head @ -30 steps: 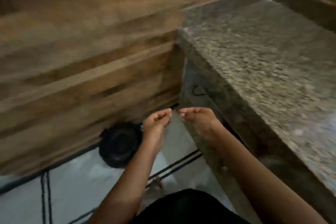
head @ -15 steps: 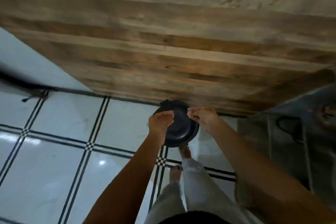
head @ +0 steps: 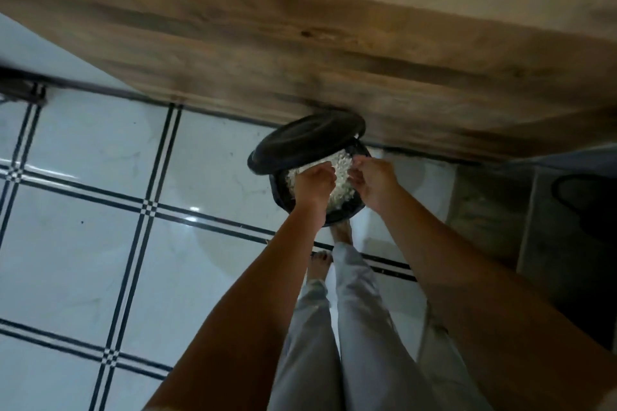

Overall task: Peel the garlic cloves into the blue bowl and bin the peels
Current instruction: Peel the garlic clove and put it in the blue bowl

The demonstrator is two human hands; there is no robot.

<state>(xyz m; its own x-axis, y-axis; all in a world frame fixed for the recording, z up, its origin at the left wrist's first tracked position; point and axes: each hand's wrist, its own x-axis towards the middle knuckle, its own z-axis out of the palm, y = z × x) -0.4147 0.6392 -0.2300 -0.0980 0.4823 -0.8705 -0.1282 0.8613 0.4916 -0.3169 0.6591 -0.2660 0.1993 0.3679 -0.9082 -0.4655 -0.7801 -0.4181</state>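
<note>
Left hand (head: 315, 183) and right hand (head: 374, 182) over open black pedal bin (head: 280, 197), lid (head: 305, 140) tipped up. Fingers bunched; gripping peels or not, cannot tell. Pale garlic peels (head: 342, 177) heaped inside bin. Advice: rub fingers clean low over opening, foot (head: 340, 230) holding pedal.

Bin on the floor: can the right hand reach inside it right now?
Probably yes. The black bin has its lid tipped up at the far side. The right hand is right over the open mouth, above the white peels, and nothing lies between them.
</note>
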